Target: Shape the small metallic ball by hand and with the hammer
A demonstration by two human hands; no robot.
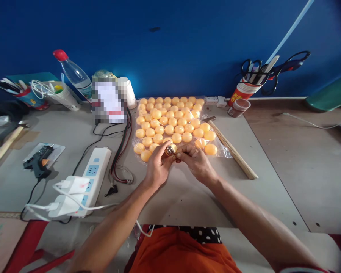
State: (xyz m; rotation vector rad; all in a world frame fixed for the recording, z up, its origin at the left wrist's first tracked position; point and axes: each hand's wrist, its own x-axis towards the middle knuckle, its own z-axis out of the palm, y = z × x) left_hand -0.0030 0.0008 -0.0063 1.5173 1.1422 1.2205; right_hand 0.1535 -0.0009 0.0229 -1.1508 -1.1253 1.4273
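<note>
A small shiny metallic ball (171, 149), gold and silver in tone, is held up between my two hands over the near edge of a clear plastic bag. My left hand (159, 163) grips the ball between thumb and fingers. The fingers of my right hand (195, 160) are pinched together at the ball's right side; what they hold there is too small to make out. Beneath and beyond lie several rows of orange balls (172, 122), wrapped in the clear plastic.
A hammer (233, 149) lies right of the balls. On the left are a white power strip (98, 167) with plugged-in chargers, a black glue gun (39, 161) and loose cables. Bottles, a blurred box and cups of tools (247, 89) line the blue wall.
</note>
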